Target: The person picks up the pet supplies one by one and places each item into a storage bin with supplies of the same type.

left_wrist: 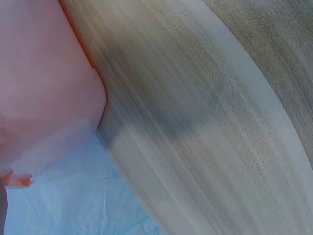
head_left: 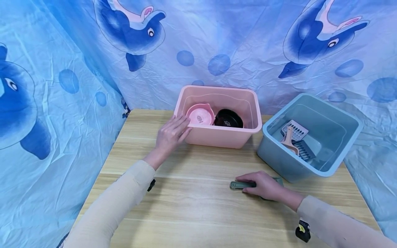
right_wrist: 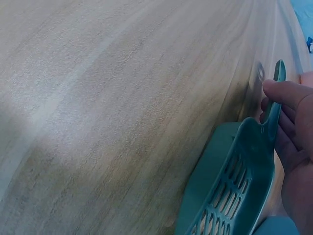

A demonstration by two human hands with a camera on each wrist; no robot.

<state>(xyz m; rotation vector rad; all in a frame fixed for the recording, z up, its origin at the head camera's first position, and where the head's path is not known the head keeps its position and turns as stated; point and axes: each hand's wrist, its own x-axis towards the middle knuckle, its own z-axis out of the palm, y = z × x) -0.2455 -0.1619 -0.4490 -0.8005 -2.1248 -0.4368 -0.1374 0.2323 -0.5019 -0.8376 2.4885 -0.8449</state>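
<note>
My left hand (head_left: 172, 134) rests on the near left corner of a pink bin (head_left: 218, 137), its fingers lying over the rim. Inside that bin sit a pink bowl (head_left: 200, 116) with a fish print and a black bowl (head_left: 228, 119). A dark green litter scoop (right_wrist: 264, 147) is in my right hand (head_left: 263, 186), which holds it by the handle low over the table. The right wrist view shows thumb and fingers around the handle, with the slotted pan facing up. In the head view the hand covers much of the scoop.
To the right stands a blue-grey bin (head_left: 288, 168) with several litter scoops inside, among them a pink-handled scoop (head_left: 288, 139) and a grey slotted scoop (head_left: 304, 151). Both bins are at the back of the wooden table (head_left: 198, 206). A blue dolphin-print curtain (head_left: 198, 41) hangs behind.
</note>
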